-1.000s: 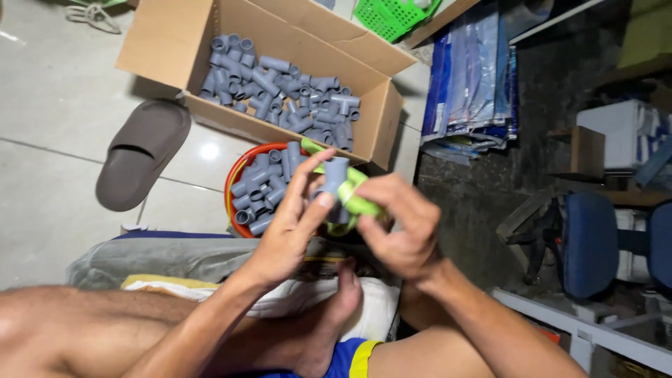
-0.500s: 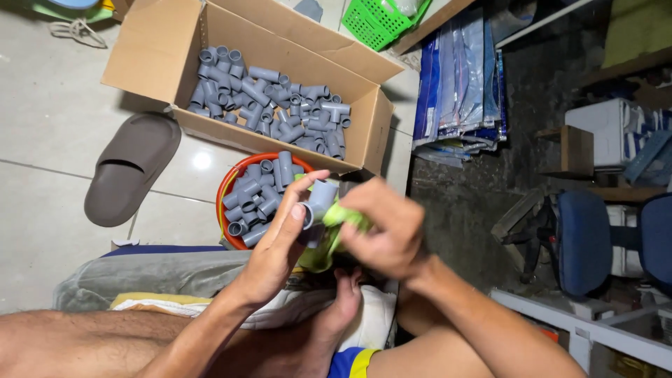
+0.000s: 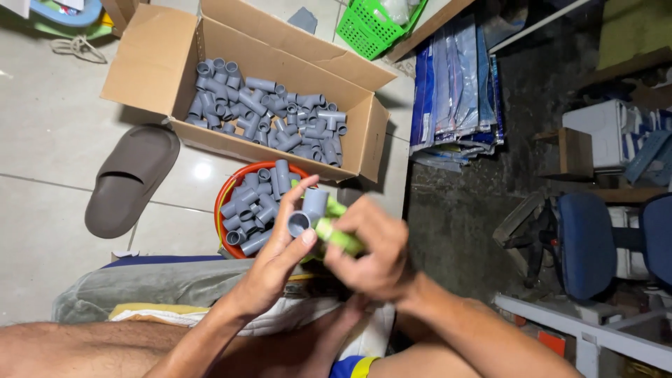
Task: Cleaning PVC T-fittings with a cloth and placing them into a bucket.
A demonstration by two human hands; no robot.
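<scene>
In my left hand [image 3: 276, 262] I hold a grey plastic pipe fitting [image 3: 306, 213], open socket facing up. At its four o'clock, touching it, my right hand [image 3: 371, 252] grips a lime-green strip [image 3: 336, 234].

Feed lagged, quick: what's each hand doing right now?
Left hand: closed on a grey pipe fitting.
Right hand: closed on a green piece against it.

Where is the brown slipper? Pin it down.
In the head view, the slipper lies on the tiled floor at left, just below the cardboard box and left of the orange bucket.
</scene>
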